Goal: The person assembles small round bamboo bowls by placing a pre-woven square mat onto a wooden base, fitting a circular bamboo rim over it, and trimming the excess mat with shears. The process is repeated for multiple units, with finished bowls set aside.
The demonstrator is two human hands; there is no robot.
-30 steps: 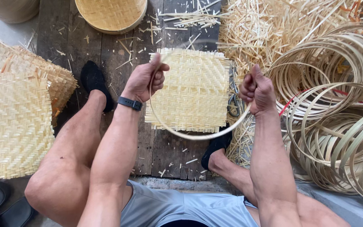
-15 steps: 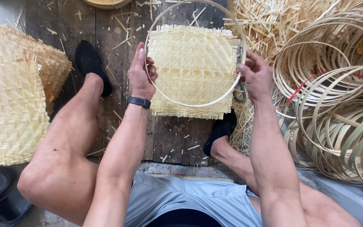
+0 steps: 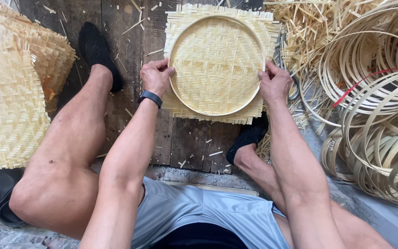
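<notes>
We pressed the bamboo hoop (image 3: 217,64) onto the woven mat (image 3: 220,109), left hand (image 3: 156,76) and right hand (image 3: 275,84) gripping its rim (next, probably, firm even pressure).

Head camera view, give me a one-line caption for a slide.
Both hands, left hand and right hand, press a bamboo hoop onto a square woven mat on wooden planks.

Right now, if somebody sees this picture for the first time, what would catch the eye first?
First, the round hoop lying on a square woven mat at top centre, with the left hand and the right hand gripping its two sides. Next, the big pile of loose hoops on the right, one with a red cord. On the left lies a stack of woven mats.
</notes>
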